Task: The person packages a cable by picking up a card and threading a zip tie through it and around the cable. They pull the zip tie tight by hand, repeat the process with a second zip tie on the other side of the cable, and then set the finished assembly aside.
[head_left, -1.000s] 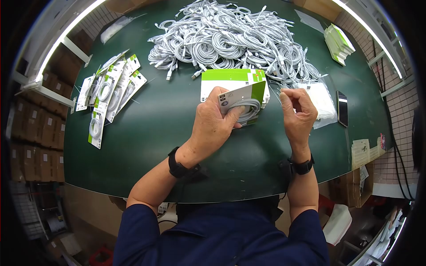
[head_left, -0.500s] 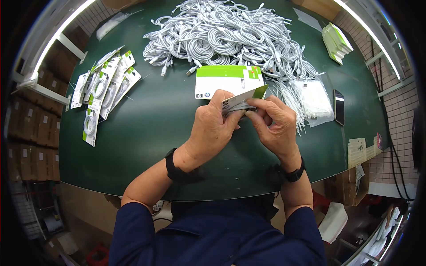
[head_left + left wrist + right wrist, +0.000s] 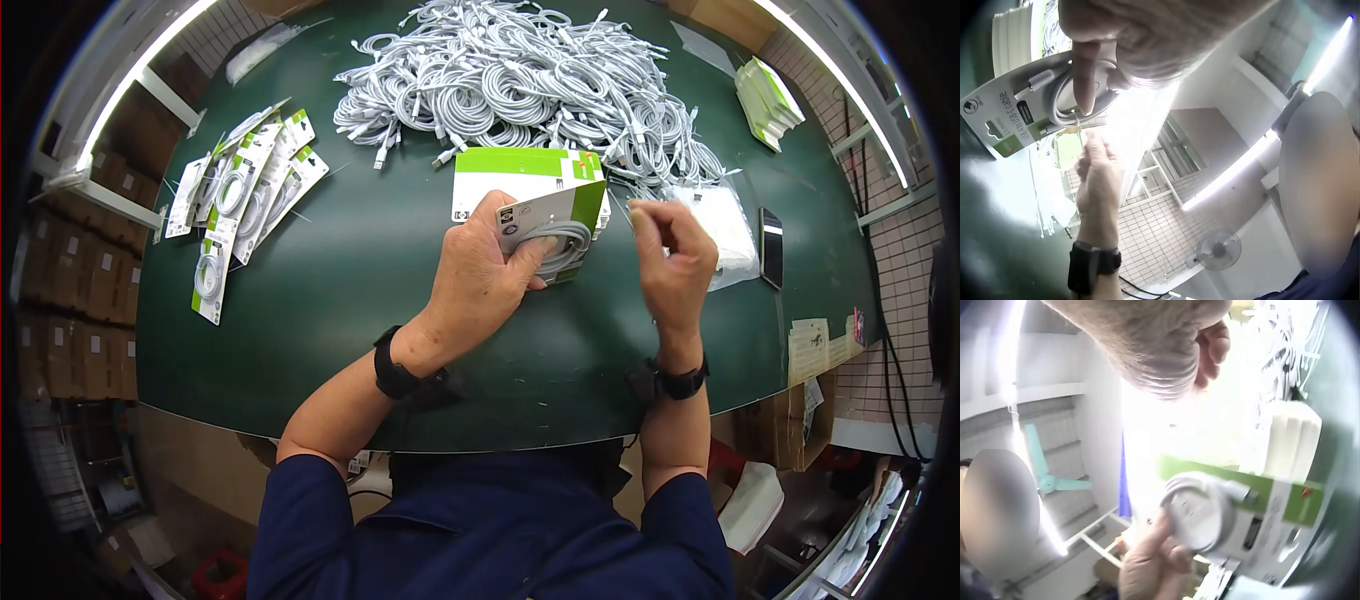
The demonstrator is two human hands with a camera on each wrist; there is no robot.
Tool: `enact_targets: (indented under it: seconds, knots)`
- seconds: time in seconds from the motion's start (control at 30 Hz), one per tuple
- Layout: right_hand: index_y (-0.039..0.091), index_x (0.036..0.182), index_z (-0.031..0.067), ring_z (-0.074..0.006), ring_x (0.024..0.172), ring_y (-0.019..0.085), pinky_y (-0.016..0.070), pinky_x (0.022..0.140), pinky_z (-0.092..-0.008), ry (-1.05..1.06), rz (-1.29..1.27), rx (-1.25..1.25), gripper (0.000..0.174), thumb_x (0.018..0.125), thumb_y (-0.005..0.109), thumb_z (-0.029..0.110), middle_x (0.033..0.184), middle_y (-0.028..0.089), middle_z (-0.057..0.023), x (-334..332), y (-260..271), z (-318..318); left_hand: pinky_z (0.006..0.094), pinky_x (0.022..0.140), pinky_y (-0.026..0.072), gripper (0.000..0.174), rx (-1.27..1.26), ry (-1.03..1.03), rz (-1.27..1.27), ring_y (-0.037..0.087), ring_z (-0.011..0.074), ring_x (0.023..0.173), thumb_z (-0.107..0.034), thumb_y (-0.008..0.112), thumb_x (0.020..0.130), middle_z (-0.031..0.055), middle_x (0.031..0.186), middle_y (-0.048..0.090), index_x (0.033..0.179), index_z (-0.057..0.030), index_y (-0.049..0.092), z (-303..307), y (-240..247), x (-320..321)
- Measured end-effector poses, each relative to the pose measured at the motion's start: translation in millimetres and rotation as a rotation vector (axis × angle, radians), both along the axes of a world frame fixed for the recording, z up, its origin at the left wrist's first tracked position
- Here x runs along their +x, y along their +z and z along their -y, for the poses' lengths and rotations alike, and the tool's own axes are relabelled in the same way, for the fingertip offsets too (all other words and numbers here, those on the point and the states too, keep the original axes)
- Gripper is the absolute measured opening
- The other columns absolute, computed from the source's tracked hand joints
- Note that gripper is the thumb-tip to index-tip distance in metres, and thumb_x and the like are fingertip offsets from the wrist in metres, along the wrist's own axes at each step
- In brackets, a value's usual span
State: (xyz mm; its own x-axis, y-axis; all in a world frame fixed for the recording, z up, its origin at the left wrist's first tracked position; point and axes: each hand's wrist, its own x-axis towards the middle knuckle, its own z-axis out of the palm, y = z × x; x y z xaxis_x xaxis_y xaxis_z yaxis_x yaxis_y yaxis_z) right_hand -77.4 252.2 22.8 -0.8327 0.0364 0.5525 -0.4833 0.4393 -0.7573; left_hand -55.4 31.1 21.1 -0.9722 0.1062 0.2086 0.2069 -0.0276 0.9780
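In the head view my left hand (image 3: 465,260) grips a white and green retail card (image 3: 522,216) with a coiled white USB cable (image 3: 568,248) against it, the thumb over the coil. The left wrist view shows the card's printed face and a thin cable tie (image 3: 1077,119) at the coil's edge. To the right, apart from the card, my right hand (image 3: 678,255) is raised with thumb and index fingertips together, pinching the thin tie's tail, which is barely visible. Behind the card lies a stack of similar cards (image 3: 510,185).
A large heap of coiled white cables (image 3: 520,90) covers the table's far side. Carded cables (image 3: 235,200) lie at left. At right are a bag of white ties (image 3: 715,230), a phone (image 3: 771,248) and another card stack (image 3: 768,103) on the green table (image 3: 330,330).
Half a second ago my right fingers were at the coil on the card. Now they have drawn away to the right, much as one second ago; the left hand keeps its hold.
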Motion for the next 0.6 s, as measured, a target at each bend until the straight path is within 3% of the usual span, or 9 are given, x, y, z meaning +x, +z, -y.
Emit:
enact_targets:
  seconds: [0.07,0.23,0.27,0.37,0.5,0.6]
  knots:
    - [0.074,0.097,0.0023,-0.017,0.064,0.062,0.0492,0.06,-0.0296,-0.126,0.061,0.144,0.009,0.089,0.075,0.006,0.081,0.068,-0.0088,-22.6,-18.2,-22.8,0.0256,0.065,0.0647,0.028,-0.042,-0.048,0.055,0.072,0.0169,0.094,0.0,0.068,0.097,0.0148,0.113,0.069,0.121,0.0045,0.054,3.6,1.8,-0.5]
    - [0.072,0.098,0.0036,-0.0347,0.085,0.069,0.0553,0.075,-0.0443,-0.27,0.224,0.711,0.019,0.087,0.077,0.018,0.097,0.071,-0.015,-43.9,-56.9,-52.1,0.0257,0.065,0.0645,0.029,-0.006,-0.057,0.057,0.072,0.0173,0.094,0.0,0.069,0.096,0.0146,0.113,0.07,0.12,0.0042,0.054,3.2,0.4,-0.9]
    - [0.072,0.099,0.0038,-0.037,0.094,0.068,0.0546,0.082,-0.047,-0.297,0.304,0.722,0.024,0.087,0.078,0.024,0.1,0.07,-0.0154,-44.2,-61.1,-52.3,0.0258,0.064,0.0644,0.029,0.01,-0.06,0.054,0.072,0.0173,0.093,0.0,0.069,0.096,0.0145,0.112,0.07,0.12,0.0041,0.054,2.1,0.1,-1.8]
    - [0.072,0.099,0.004,-0.0363,0.095,0.069,0.0549,0.082,-0.0468,-0.322,0.329,0.742,0.024,0.087,0.078,0.024,0.1,0.071,-0.0156,-49.7,-72.3,-52.3,0.0246,0.06,0.0619,0.025,0.049,-0.007,0.041,0.073,0.0137,0.082,-0.005,0.075,0.093,0.0138,0.098,0.075,0.111,0.0039,0.06,-1.3,-0.5,-0.2]
    - [0.072,0.096,0.0057,-0.0393,0.089,0.071,0.0555,0.08,-0.0495,-0.29,0.44,0.633,0.019,0.087,0.077,0.022,0.097,0.073,-0.0177,-57.3,-79.3,-59.3,0.0235,0.061,0.0614,0.023,0.071,-0.007,0.058,0.072,0.0118,0.082,-0.005,0.077,0.093,0.0119,0.098,0.075,0.11,0.0042,0.063,-4.7,-2.1,3.9]
    - [0.071,0.091,0.0019,-0.0406,0.09,0.07,0.0551,0.08,-0.0502,-0.325,0.399,0.724,0.015,0.09,0.072,0.017,0.092,0.072,-0.02,-54.7,-79.6,-55.9,0.0232,0.06,0.0608,0.024,0.049,-0.019,0.028,0.071,0.0108,0.08,-0.006,0.078,0.093,0.0109,0.098,0.075,0.111,0.0056,0.065,-4.5,-4.8,5.3]
